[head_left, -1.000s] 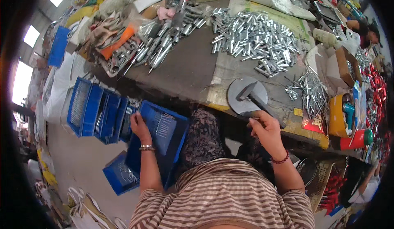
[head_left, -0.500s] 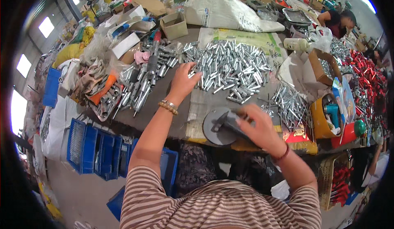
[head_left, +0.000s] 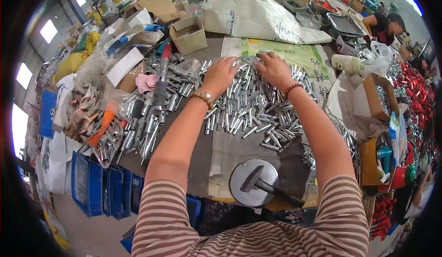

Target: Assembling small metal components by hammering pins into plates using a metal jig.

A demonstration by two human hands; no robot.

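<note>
A broad pile of short silvery metal tubes covers the middle of the bench. My left hand rests on its far left part, fingers reaching forward over the tubes. Beside it, my right hand lies on the far edge of the pile with fingers spread, a single tube just past its fingertips. Both hands are open, though their fingertips are partly hidden among the tubes. Close to my body, a hammer lies across a round grey metal block, touched by neither hand.
Left of the pile lie larger metal sockets and rods. An open cardboard box and a white woven sack stand behind. To the right are a yellow container and red parts. Blue bins hang below the left edge.
My right hand has let go of the hammer, left it on the round block and moved forward onto the pile. My left hand has shifted slightly right over the tubes. The view has tilted.
</note>
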